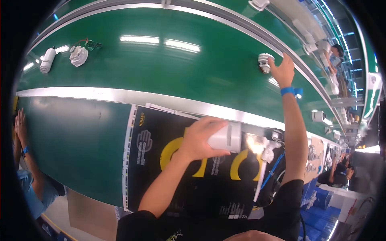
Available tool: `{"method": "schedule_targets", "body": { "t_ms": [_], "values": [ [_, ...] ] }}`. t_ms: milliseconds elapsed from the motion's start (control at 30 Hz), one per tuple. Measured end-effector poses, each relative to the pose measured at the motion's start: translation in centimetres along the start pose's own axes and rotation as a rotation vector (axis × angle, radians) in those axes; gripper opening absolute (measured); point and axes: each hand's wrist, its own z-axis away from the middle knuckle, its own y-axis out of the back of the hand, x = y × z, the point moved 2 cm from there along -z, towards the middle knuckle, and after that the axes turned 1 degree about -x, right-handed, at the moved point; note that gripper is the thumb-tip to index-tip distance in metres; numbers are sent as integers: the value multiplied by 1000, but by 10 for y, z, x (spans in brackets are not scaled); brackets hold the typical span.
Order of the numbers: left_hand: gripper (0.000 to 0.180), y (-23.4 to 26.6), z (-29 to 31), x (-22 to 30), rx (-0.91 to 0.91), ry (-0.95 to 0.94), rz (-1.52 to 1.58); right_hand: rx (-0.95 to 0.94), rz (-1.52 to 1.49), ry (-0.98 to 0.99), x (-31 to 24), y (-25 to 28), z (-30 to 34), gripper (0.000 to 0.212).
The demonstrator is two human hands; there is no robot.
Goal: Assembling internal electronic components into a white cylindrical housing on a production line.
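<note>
My left hand (pixel 203 138) is wrapped round a white plastic housing (pixel 228 137) with rounded edges and a slot in its side. It holds the housing above a black printed sheet (pixel 177 160) with yellow ring shapes. My right arm reaches far over the green conveyor belt (pixel 161 66). At its end, my right hand (pixel 284 71) has its fingers stretched apart beside a white round motor-like part (pixel 265 62) on the belt. The thumb side is at the part's edge; whether it touches cannot be told. A blue strap (pixel 288 91) circles my right wrist.
Farther left on the belt lie a white cylinder (pixel 48 60) and a white round part (pixel 79 56) with a green circuit board (pixel 93 44). A metal rail (pixel 100 94) edges the belt. A coiled blue cable (pixel 273 170) hangs at right. Another person's arm (pixel 34 168) is at far left.
</note>
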Motion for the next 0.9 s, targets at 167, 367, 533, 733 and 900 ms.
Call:
{"method": "schedule_targets", "body": {
  "t_ms": [167,367,533,733,900],
  "values": [
    [70,-1,0,-5,-50,26,17,-651,-83,-460,11,-71,-26,97],
    [70,-1,-1,-7,26,26,107,-32,-507,-552,30,-54,-1,81],
    [74,10,10,-27,237,155,257,174,-1098,-457,60,84,57,42],
    [57,9,8,-64,544,288,618,-99,-1104,-326,16,230,135,35],
    [54,16,2,-49,485,266,731,-848,-946,-384,-51,200,191,60]
  ]
}}
